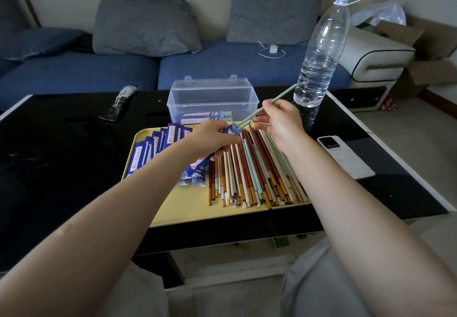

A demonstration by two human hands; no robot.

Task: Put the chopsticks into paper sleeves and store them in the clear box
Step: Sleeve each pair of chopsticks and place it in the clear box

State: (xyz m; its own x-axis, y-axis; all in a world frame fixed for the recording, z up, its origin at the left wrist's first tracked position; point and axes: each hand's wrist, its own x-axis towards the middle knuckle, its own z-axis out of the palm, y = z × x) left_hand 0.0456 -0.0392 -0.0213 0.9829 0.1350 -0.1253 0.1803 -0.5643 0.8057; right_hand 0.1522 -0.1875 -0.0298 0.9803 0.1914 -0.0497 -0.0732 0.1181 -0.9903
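Observation:
My left hand (214,137) grips a blue paper sleeve (197,168) above the yellow tray (188,205), its open mouth pointing up and right. My right hand (279,121) pinches a pair of pale green chopsticks (262,110) whose tips sit at the sleeve's mouth. A pile of loose chopsticks (252,171) in red-brown, cream and green lies on the tray's right half. Several empty blue sleeves (158,143) are fanned out on its left half. The clear box (212,99) stands open behind the tray, with a few sleeved pairs inside.
A tall clear water bottle (319,52) stands right of the box, close to my right hand. A white phone (343,156) lies right of the tray. A dark wrapper (121,103) lies at the black table's far left. A blue sofa sits behind.

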